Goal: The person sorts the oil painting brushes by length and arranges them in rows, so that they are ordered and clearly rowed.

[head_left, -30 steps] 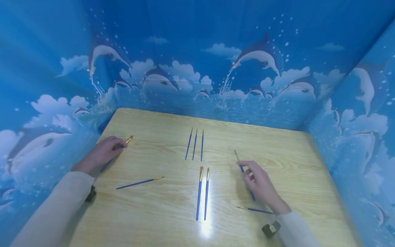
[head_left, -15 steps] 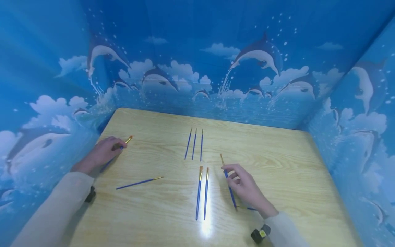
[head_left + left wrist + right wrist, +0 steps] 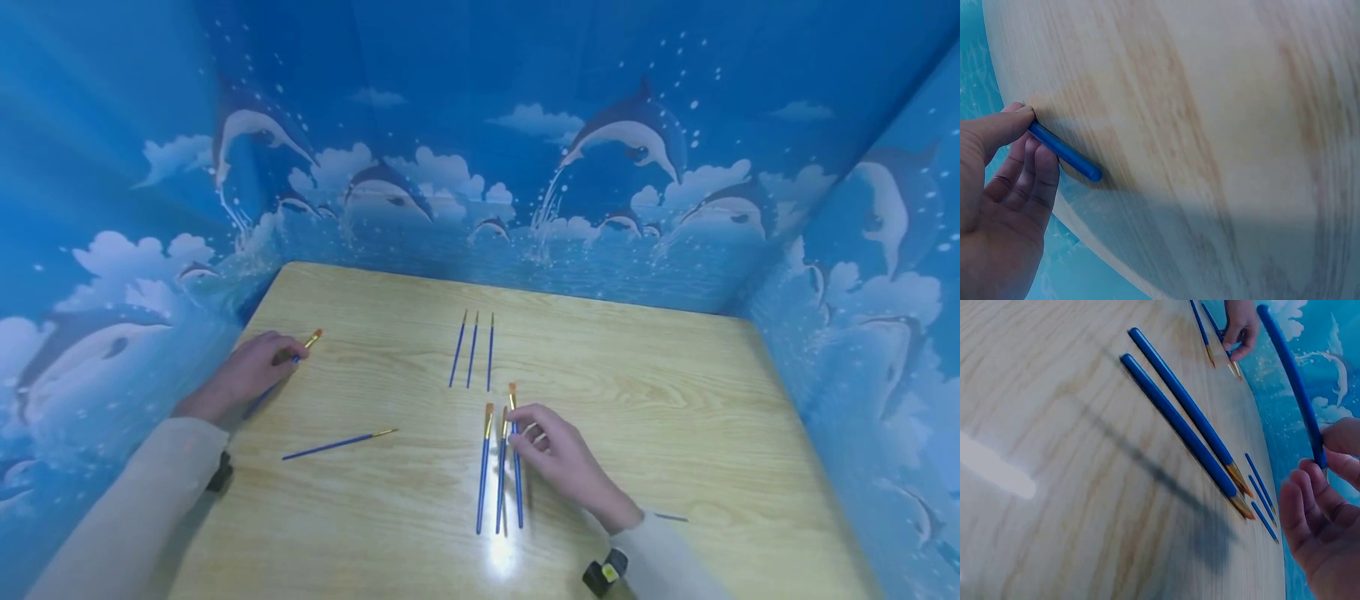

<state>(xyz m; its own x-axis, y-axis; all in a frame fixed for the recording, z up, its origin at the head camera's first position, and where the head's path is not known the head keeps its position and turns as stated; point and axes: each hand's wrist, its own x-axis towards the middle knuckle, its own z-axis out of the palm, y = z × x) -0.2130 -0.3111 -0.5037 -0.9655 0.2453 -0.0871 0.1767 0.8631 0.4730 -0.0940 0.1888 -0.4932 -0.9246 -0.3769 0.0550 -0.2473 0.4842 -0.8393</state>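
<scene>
In the head view my right hand [image 3: 566, 458] pinches a blue-handled paintbrush [image 3: 518, 492] near its gold ferrule, bristles pointing away. The right wrist view shows that brush's handle [image 3: 1294, 384] raised off the table, its shadow below. Just left of it lie two broad paintbrushes, one flat-tipped [image 3: 483, 479] and one narrower [image 3: 500, 492], side by side. At the table's left side my left hand [image 3: 251, 367] pinches another paintbrush [image 3: 261, 402] with orange bristles; its handle end [image 3: 1069, 153] shows in the left wrist view. The fingers hide part of both held brushes.
Three thin paintbrushes [image 3: 472, 354] lie in a row farther back. A loose paintbrush [image 3: 330, 447] lies slanted at left. Another brush's handle end [image 3: 671, 517] shows by the right sleeve, mostly hidden. Dolphin-printed blue curtains [image 3: 450, 100] surround the wooden table [image 3: 637, 350].
My right hand has moved left with its paintbrush, from the right part of the table to beside the two broad brushes, and the brush has turned more upright in view. The left hand stays put.
</scene>
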